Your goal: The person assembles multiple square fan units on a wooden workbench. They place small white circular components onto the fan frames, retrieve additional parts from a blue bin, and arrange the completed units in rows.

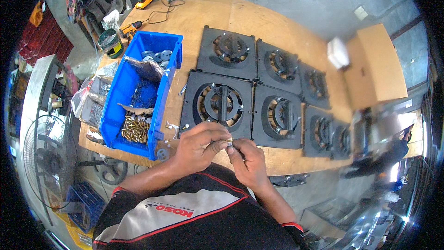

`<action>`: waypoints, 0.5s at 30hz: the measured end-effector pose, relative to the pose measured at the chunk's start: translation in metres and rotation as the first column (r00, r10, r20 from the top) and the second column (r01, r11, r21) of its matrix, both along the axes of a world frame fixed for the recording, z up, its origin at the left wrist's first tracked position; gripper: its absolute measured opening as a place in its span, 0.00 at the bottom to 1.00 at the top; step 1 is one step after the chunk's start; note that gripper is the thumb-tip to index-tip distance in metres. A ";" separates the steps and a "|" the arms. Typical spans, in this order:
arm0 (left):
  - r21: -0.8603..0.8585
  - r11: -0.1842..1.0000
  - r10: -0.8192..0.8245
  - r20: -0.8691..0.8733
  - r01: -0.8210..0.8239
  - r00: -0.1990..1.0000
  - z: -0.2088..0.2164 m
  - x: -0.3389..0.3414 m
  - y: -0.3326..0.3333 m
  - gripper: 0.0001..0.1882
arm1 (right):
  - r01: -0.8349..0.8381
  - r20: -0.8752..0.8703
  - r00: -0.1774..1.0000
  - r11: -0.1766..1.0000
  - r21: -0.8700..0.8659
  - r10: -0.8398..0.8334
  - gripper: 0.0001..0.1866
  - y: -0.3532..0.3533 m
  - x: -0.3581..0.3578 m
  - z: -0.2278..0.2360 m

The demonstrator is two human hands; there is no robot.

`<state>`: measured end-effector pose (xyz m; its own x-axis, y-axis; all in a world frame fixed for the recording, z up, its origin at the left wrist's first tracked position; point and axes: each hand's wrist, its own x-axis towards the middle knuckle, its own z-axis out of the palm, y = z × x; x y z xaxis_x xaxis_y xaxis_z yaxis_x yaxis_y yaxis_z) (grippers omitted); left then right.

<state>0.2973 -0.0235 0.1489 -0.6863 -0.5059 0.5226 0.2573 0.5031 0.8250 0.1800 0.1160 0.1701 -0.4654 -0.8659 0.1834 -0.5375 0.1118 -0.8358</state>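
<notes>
In front of my chest both hands meet over a small brass fitting (pixel 229 140), with a pale silvery part at its lower end. My left hand (pixel 200 144) is closed, thumb and forefinger pinching the piece from the left. From the other side my right hand (pixel 248 158) grips it between thumb and fingers; much of it is hidden by the fingertips. Just beyond the hands lies a square black plate (pixel 192 106) with a round burner-like ring (pixel 221 104) and a bar across it. To the left, a blue bin (pixel 156 127) holds many similar brass fittings (pixel 135 129) in its near compartment.
Several more black plates (pixel 277 134) stand in rows on the wooden table (pixel 185 16). Grey round parts (pixel 159 57) fill the bin's far compartment. A yellow drill (pixel 131 28) and a tub (pixel 110 44) lie behind it. An open cardboard box (pixel 384 65) stands right; a fan (pixel 46 159) left.
</notes>
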 end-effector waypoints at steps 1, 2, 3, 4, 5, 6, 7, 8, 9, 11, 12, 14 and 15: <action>-0.011 1.000 0.002 -0.002 -0.002 1.000 -0.001 -0.001 0.000 0.08 | -0.018 -0.037 0.999 1.000 -0.015 0.018 0.08 -0.001 -0.001 0.001; -0.013 1.000 0.007 0.003 -0.007 1.000 -0.001 -0.001 0.001 0.08 | -0.036 -0.075 0.997 0.999 -0.028 0.034 0.08 -0.002 -0.001 0.002; -0.015 1.000 0.012 0.008 -0.012 1.000 -0.002 -0.002 0.002 0.08 | -0.054 -0.113 0.992 0.998 -0.040 0.049 0.08 -0.002 -0.002 0.004; -0.018 1.000 0.017 0.013 -0.017 1.000 -0.003 -0.002 0.002 0.08 | -0.053 -0.120 0.991 0.999 -0.006 0.052 0.08 -0.002 -0.003 0.008; -0.034 0.999 0.026 0.017 -0.025 1.000 -0.005 -0.003 0.002 0.08 | -0.054 -0.127 0.990 0.998 0.028 0.058 0.08 -0.002 -0.003 0.013; -0.051 0.998 0.036 0.020 -0.035 0.999 -0.008 -0.003 0.002 0.08 | -0.056 -0.133 0.989 0.996 0.062 0.064 0.09 -0.001 -0.004 0.017; -0.068 0.997 0.046 0.024 -0.045 0.999 -0.010 -0.003 0.002 0.09 | -0.066 -0.118 0.990 0.994 0.084 0.076 0.09 -0.001 -0.006 0.019; -0.079 0.995 0.057 0.033 -0.055 0.998 -0.011 -0.003 0.003 0.08 | -0.074 -0.103 0.991 0.992 0.105 0.085 0.09 -0.001 -0.007 0.021; -0.090 0.994 0.069 0.043 -0.065 0.997 -0.012 -0.003 0.005 0.08 | -0.083 -0.089 0.992 0.989 0.126 0.095 0.09 -0.001 -0.008 0.022; -0.108 0.993 0.062 0.056 -0.055 0.997 -0.014 -0.004 0.005 0.08 | -0.082 -0.009 0.996 0.990 0.115 0.083 0.10 0.000 -0.010 0.012; -0.116 0.993 0.042 0.058 -0.035 0.997 -0.015 -0.004 0.003 0.08 | -0.080 0.030 0.997 0.991 0.109 0.078 0.11 0.001 -0.011 0.007; -0.129 0.992 0.009 0.087 0.002 0.996 -0.014 -0.002 0.002 0.08 | -0.070 0.166 0.985 0.988 0.141 0.046 0.12 0.003 -0.010 0.002; -0.134 0.991 -0.003 0.113 0.019 0.994 -0.013 -0.001 0.001 0.08 | -0.067 0.233 0.972 0.985 0.157 0.029 0.12 0.004 -0.009 -0.001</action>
<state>0.2965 -0.0223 0.1362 -0.7493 -0.4281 0.5052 0.1734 0.6094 0.7736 0.1707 0.1198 0.1695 -0.4357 -0.8975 -0.0685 -0.3420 0.2354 -0.9097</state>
